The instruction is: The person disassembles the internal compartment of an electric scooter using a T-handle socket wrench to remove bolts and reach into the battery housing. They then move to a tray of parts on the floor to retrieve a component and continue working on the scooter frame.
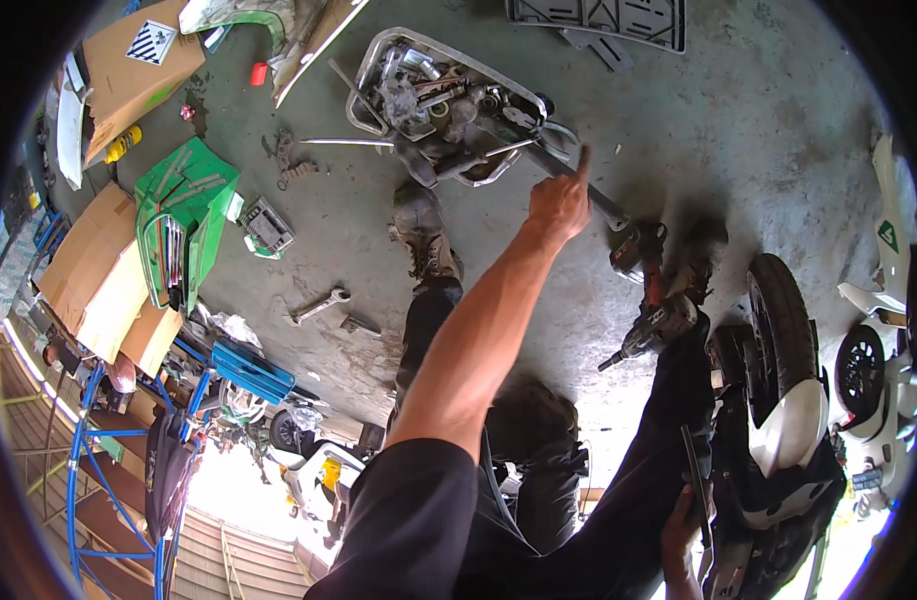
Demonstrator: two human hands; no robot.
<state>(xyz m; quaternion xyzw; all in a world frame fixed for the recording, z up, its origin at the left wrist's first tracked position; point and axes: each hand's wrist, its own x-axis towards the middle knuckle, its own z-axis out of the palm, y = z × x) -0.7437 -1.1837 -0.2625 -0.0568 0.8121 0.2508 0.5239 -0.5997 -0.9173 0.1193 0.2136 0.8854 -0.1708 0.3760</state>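
My left hand [561, 208] is stretched out over the floor, index finger extended and the other fingers curled, with nothing seen in it. Under and beside it lies a long dark bar [603, 208], running from the metal tray [531, 90]. That tray is heaped with sockets, tools and metal parts. At the lower right my right hand [681, 530] has its fingers around a long, thin, dark piece [696, 480] beside the motorcycle; its exact kind is unclear. A dark cordless power tool [658, 325] is by my right foot.
A combination wrench [323, 305] lies on the floor left of my leg. Further left are a green plastic container [208, 190], cardboard boxes [93, 255] and a blue case [248, 372]. A motorcycle wheel [778, 325] stands at right. A dark slotted panel [598, 15] lies ahead.
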